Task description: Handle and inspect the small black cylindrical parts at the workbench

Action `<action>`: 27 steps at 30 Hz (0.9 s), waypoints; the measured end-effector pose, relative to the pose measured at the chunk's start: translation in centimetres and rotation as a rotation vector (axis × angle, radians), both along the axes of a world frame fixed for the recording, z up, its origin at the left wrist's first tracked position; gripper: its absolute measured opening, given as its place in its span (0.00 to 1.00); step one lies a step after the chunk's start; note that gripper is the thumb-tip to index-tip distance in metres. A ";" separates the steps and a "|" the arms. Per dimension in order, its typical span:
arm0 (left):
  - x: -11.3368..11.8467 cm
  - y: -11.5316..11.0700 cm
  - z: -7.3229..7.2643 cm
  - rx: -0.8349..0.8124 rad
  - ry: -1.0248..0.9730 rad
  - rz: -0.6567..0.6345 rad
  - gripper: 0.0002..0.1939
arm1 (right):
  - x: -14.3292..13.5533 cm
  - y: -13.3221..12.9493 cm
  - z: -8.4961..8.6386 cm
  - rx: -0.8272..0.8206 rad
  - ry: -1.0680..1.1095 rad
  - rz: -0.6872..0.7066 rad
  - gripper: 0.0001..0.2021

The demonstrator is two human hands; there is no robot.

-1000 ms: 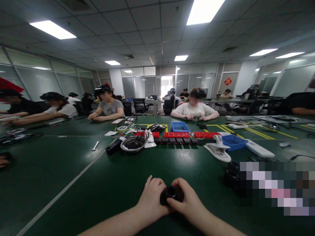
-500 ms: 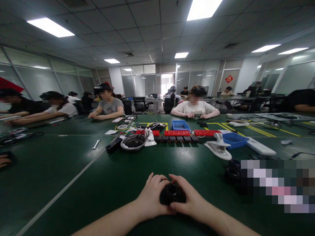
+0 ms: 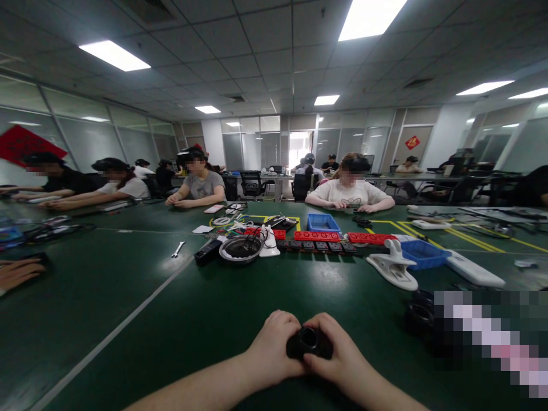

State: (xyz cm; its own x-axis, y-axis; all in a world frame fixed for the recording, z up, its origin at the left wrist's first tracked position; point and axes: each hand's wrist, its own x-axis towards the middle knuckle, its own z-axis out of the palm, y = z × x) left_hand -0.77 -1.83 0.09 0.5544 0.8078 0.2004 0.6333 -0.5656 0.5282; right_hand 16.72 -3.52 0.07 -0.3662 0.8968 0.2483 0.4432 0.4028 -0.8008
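Note:
A black rounded object [image 3: 309, 340] with a round opening on top is between my hands, low in the middle of the view. My left hand [image 3: 276, 348] wraps its left side, fingers bent over the far edge. Around the right side my right hand [image 3: 336, 351] is closed, its thumb across the near face. The object's underside is hidden, so I cannot tell whether it touches the green table [image 3: 205, 314].
Farther on lie a spanner [image 3: 178, 249], a round metal dish [image 3: 241, 249], red socket strips [image 3: 317, 235], blue trays [image 3: 323, 222] and a white clamp [image 3: 393, 265]. Black round parts [image 3: 420, 313] stand at right. Another person's hand [image 3: 21, 274] rests at far left.
The view has turned a little, so the tabletop items appear farther right. My left fingers, more spread before, are now bent closer round the black object. The other person's hand at left shows more.

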 end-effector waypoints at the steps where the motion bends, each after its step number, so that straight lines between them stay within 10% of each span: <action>1: -0.2 0.2 0.0 -0.012 -0.008 -0.030 0.20 | 0.2 0.1 0.2 0.008 0.009 0.050 0.14; 16: -1.9 0.8 0.8 -0.109 -0.113 -0.085 0.46 | 2.6 0.5 1.0 -0.272 0.089 0.167 0.28; 27: -0.5 -0.1 0.8 -0.215 -0.325 -0.083 0.22 | 2.1 0.7 1.6 -0.159 -0.240 0.210 0.15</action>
State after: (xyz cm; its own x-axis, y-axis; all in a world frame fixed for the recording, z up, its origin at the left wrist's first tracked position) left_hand -1.27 -1.97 0.91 0.5552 0.8054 0.2075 0.3702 -0.4627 0.8055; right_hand 18.86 -2.84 1.64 -0.5774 0.8164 -0.0043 0.5474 0.3833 -0.7439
